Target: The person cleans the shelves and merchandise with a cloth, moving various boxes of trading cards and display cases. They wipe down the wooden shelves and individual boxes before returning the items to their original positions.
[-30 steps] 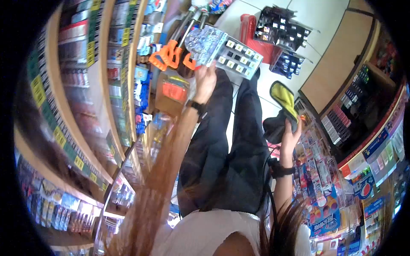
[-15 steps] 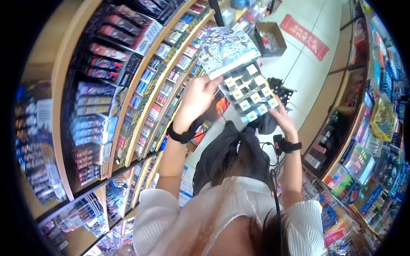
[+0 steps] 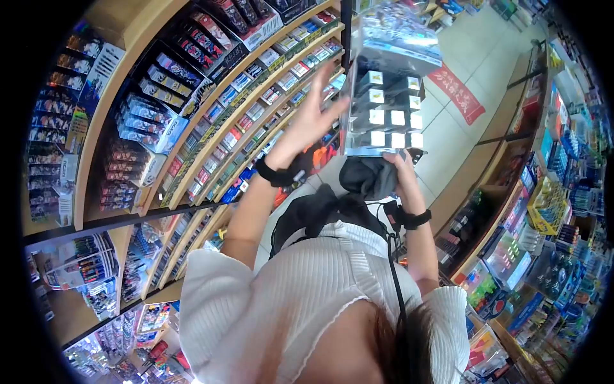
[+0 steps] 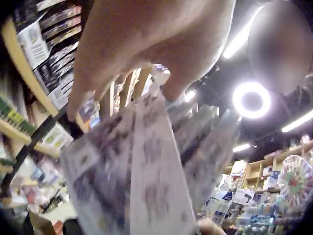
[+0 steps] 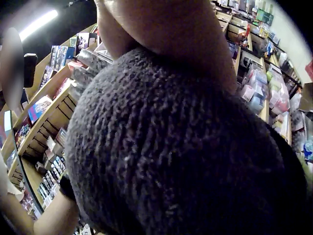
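Note:
A display box (image 3: pixel 384 121) with rows of white-topped small packs and a shiny printed header (image 3: pixel 400 32) is held up in front of the person. My left hand (image 3: pixel 310 121) is at its left side, thumb and fingers spread and extended. In the left wrist view that hand (image 4: pixel 156 39) arches over the box's pale edge (image 4: pixel 156 166). At the box's lower right corner, my right hand (image 3: pixel 404 171) grips a dark grey fuzzy cloth (image 3: pixel 368 176), with fingertips at the box's bottom edge. The cloth (image 5: pixel 171 147) fills most of the right wrist view and hides the fingers.
Tiered wooden shelves (image 3: pixel 211 115) with packed small goods rise close on the left. On the right runs a long counter (image 3: pixel 511 224) full of merchandise, including a yellow basket (image 3: pixel 547 205). A red mat (image 3: pixel 457 93) with white characters lies on the tiled floor ahead.
The box has been raised and turned more upright. My left hand has gone from pinching its edge to spread fingers beside it. The view has swung toward the left shelves.

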Demonstrator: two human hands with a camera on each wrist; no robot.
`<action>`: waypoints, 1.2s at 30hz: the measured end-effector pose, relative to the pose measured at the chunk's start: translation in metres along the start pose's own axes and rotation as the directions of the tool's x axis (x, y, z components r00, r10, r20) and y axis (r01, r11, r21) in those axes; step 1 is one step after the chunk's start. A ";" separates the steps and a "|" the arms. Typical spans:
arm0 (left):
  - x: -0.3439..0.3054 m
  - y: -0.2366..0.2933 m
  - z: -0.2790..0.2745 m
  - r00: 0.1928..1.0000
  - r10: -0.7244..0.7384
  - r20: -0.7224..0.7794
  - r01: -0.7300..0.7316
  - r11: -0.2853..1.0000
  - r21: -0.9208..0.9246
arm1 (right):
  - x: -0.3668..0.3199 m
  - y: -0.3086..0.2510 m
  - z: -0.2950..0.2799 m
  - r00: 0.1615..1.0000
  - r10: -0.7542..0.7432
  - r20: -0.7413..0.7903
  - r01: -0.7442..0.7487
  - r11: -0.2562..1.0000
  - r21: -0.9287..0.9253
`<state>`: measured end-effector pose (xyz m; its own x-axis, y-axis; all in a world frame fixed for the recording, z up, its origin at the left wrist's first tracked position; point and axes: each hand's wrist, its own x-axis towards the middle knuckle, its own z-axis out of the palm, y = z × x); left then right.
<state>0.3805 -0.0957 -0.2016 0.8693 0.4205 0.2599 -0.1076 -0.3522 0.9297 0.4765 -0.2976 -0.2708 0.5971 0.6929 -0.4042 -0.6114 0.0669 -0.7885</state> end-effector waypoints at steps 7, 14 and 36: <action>-0.050 -0.031 0.065 0.964 -0.225 -0.144 0.163 0.922 -0.350 | -0.012 -0.008 -0.001 0.992 -0.068 0.108 0.084 0.986 -0.146; -0.054 -0.039 0.058 0.886 -0.355 -0.298 0.217 0.885 -0.411 | -0.031 -0.077 -0.012 0.893 -0.449 0.014 0.387 0.752 -0.534; -0.056 -0.057 0.061 0.902 -0.272 -0.334 0.273 0.961 -0.043 | -0.036 -0.131 0.065 0.394 -0.327 0.859 0.865 -0.185 -0.467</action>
<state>0.3680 -0.1503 -0.2850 0.6524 0.7547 0.0694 0.1133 -0.1876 0.9757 0.5017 -0.2846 -0.1233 -0.0109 0.8681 0.4962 0.8717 0.2514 -0.4206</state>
